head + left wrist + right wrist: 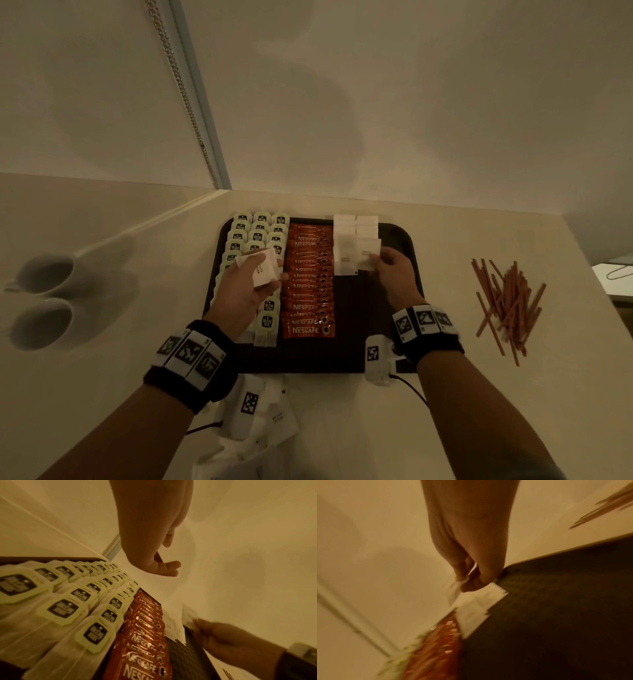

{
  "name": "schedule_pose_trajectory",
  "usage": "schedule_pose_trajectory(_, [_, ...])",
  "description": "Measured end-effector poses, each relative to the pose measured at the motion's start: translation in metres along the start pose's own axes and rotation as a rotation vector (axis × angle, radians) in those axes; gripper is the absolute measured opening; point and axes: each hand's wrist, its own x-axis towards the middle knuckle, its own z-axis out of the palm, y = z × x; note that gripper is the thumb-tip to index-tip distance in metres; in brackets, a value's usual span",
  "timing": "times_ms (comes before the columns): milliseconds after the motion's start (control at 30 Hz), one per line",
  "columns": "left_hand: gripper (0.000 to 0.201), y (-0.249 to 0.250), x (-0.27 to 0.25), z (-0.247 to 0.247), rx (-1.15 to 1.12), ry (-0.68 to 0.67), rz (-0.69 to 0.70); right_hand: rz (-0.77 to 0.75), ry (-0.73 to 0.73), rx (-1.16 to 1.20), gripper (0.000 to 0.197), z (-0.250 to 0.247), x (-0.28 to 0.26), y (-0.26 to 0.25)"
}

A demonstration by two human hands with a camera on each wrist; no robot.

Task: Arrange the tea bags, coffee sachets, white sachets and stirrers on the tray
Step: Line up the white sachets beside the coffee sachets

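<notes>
A dark tray [363, 329] lies on the counter. Tea bags [255, 228] fill its left columns, and orange coffee sachets [310, 294] run down the middle. White sachets [354, 228] form two short columns at the back right. My left hand [251, 279] hovers over the tea bags and holds a small stack of white sachets [265, 272]. My right hand [390, 265] pinches one white sachet [368, 255] at the front of the right white column. The blurred right wrist view shows the pinched sachet [481, 597] low over the tray. Brown stirrers [507, 301] lie heaped on the counter.
Two white cups [48, 274] stand on the counter left of the tray. More loose white sachets [274, 421] lie at the near edge under my left wrist. The wall runs just behind the tray. A window frame with a bead chain [185, 96] rises at the back left.
</notes>
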Motion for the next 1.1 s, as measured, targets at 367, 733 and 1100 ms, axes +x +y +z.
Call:
schedule_pose_trajectory(367, [0.017,0.004,0.001,-0.001,-0.013,-0.013,-0.023,0.014,0.058,-0.373,0.029,-0.008,0.029,0.017])
schedule_pose_trajectory(733, [0.039,0.008,-0.001,-0.003,-0.239,-0.117,-0.122,0.027,0.195,-0.48,0.022,0.005,0.036,0.02])
schedule_pose_trajectory(1100, [0.012,0.003,0.002,0.007,0.005,-0.015,0.018,-0.215,-0.168,-0.189,0.018,0.029,-0.015,-0.037])
